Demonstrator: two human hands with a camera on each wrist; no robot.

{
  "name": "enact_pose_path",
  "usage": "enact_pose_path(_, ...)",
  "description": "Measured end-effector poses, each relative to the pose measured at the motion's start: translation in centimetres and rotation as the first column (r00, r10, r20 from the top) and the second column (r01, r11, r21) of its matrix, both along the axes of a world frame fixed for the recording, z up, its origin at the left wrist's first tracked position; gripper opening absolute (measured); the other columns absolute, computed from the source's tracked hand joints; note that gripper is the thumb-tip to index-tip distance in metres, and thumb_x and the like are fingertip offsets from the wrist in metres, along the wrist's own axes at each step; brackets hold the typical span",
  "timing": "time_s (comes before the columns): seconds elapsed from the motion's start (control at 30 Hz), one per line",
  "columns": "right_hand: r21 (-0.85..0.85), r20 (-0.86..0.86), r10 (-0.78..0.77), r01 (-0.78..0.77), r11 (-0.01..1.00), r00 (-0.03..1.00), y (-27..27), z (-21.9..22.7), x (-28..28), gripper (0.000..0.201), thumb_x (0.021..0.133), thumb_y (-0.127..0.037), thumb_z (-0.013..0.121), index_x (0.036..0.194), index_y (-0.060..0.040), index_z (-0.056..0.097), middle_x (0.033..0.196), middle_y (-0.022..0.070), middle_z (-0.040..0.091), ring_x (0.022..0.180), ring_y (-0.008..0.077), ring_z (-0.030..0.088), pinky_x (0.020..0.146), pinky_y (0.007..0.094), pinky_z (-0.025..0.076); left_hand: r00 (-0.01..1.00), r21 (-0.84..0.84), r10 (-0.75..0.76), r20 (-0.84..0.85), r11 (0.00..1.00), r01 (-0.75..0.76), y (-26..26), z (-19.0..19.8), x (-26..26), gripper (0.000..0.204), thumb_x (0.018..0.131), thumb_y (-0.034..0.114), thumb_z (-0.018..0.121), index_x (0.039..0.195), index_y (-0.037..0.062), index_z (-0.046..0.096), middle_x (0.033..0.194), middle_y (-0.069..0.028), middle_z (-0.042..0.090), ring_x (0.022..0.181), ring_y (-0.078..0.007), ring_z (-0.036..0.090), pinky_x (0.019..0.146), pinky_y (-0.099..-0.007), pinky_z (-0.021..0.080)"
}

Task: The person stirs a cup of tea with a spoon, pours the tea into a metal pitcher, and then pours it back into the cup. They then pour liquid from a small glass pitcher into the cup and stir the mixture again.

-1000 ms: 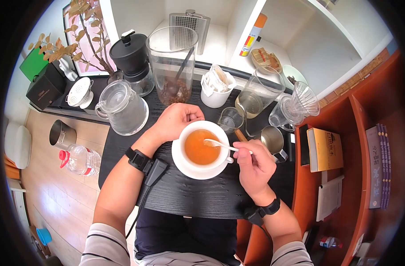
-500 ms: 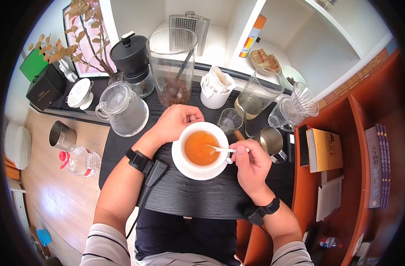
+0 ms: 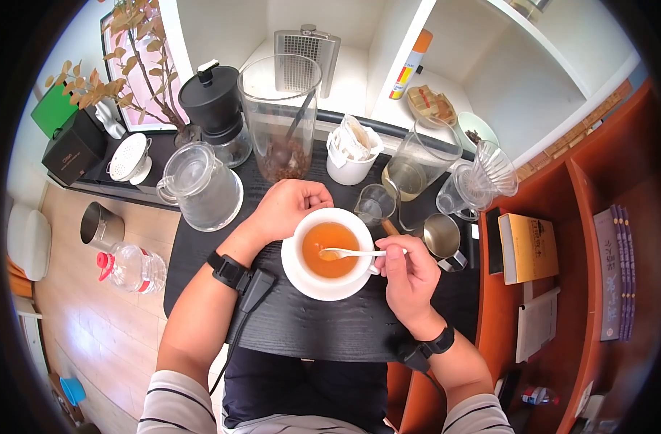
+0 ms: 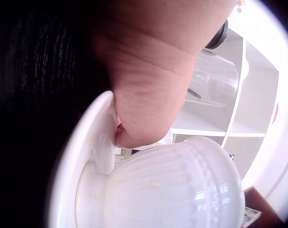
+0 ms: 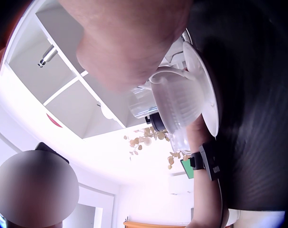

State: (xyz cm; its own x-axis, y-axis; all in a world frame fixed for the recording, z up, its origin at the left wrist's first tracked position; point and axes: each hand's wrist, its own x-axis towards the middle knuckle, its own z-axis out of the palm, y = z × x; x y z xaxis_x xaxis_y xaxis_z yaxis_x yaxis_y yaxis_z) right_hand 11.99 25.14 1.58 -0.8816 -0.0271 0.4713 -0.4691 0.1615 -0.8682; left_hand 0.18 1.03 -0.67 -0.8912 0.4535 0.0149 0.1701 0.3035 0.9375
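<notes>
A white cup (image 3: 297, 249) of amber liquid stands on a white saucer (image 3: 320, 294) near the table's front. My right hand (image 3: 411, 281) pinches a white spoon (image 3: 365, 253) between thumb and fingers, its bowl dipped in the liquid toward the left. The cup's handle points at this hand. My left hand (image 3: 291, 208) grips the saucer's far left rim with curled fingers. In the left wrist view that hand (image 4: 148, 104) meets the saucer's rim (image 4: 82, 128) beside the fluted cup (image 4: 182, 185). The right wrist view shows the cup (image 5: 175, 97) from the side; the spoon is hidden there.
Behind the cup stand a lidded glass pitcher (image 3: 200, 192), a black grinder (image 3: 211, 101), a tall glass vessel (image 3: 280, 119), a white cup with a filter bag (image 3: 348, 170), a small glass jug (image 3: 376, 204) and a metal cup (image 3: 442, 235). Shelves with books (image 3: 536, 249) stand right.
The spoon's bowl has moved through the liquid toward the left and nearer to me, my right hand shifting slightly with it. My left hand stays at the saucer. The head view has tilted a little.
</notes>
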Motion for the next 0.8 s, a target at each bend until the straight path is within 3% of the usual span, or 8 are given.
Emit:
enact_pose_path(0.37,-0.022,0.062,-0.038,0.039,0.999,0.997,-0.3,-0.4,-0.2,0.012,0.109,-0.008,0.064,0.11,0.0018,0.071,0.085,-0.0014,0.065,0.068,0.001,0.053,0.059,0.0198,0.041,0.999,-0.053,0.022,-0.05,0.998,-0.025,0.2,0.3,0.1,0.012,0.095,0.012,0.079,0.093,0.0014,0.075,0.074,0.0032,0.069,0.068,-0.0014,0.061,0.062,-0.0213,0.051)
enact_pose_path(0.43,-0.029,0.098,-0.022,0.025,0.999,0.995,-0.2,-0.3,-0.1,0.012,0.109,-0.009,0.064,0.11,0.0013,0.071,0.084,-0.0025,0.065,0.069,0.0,0.052,0.059,0.0191,0.039,0.996,-0.026,0.044,-0.079,0.999,-0.046,0.2,0.1,0.1,0.011,0.092,0.017,0.077,0.091,0.0054,0.077,0.07,-0.0044,0.07,0.061,-0.0159,0.066,0.063,-0.0316,0.052)
enact_pose_path(0.63,-0.026,0.129,-0.02,0.023,0.999,0.992,-0.1,-0.9,-0.2,0.013,0.109,-0.011,0.065,0.111,0.0009,0.071,0.086,-0.0025,0.066,0.068,-0.0006,0.051,0.058,0.0189,0.039,0.996,-0.066,0.054,-0.072,0.996,-0.059,0.2,0.7,0.2,0.012,0.092,0.018,0.077,0.09,0.0057,0.077,0.069,-0.0055,0.07,0.06,-0.018,0.065,0.063,-0.0327,0.051)
enact_pose_path(0.67,-0.023,0.131,-0.019,0.022,0.999,0.991,-0.1,-0.9,-0.3,0.013,0.109,-0.011,0.065,0.111,0.0009,0.071,0.086,-0.0025,0.066,0.068,-0.0006,0.051,0.058,0.0189,0.039,0.996,-0.063,0.055,-0.069,0.996,-0.06,0.2,0.7,0.2,0.012,0.092,0.018,0.077,0.09,0.0057,0.077,0.069,-0.0055,0.07,0.06,-0.018,0.065,0.063,-0.0327,0.051)
enact_pose_path(0.73,-0.028,0.145,-0.02,0.024,0.999,0.989,-0.1,-1.0,-0.2,0.013,0.109,-0.011,0.065,0.111,0.0008,0.071,0.088,-0.0018,0.067,0.068,-0.0005,0.051,0.058,0.0189,0.039,0.993,-0.084,0.04,-0.111,0.995,-0.05,0.1,0.7,0.2,0.011,0.095,0.014,0.078,0.093,0.0026,0.077,0.07,0.0007,0.067,0.061,-0.0049,0.058,0.058,-0.0245,0.047)
enact_pose_path(0.8,-0.011,0.15,-0.019,0.021,1.0,0.989,0.1,-1.1,-0.2,0.014,0.109,-0.011,0.065,0.112,0.0011,0.071,0.089,-0.001,0.067,0.068,0.0,0.052,0.059,0.0189,0.039,0.991,-0.088,0.044,-0.126,0.995,-0.055,0.2,0.7,0.2,0.011,0.095,0.014,0.078,0.093,0.0026,0.077,0.07,0.0004,0.067,0.061,-0.0052,0.058,0.057,-0.0248,0.047)
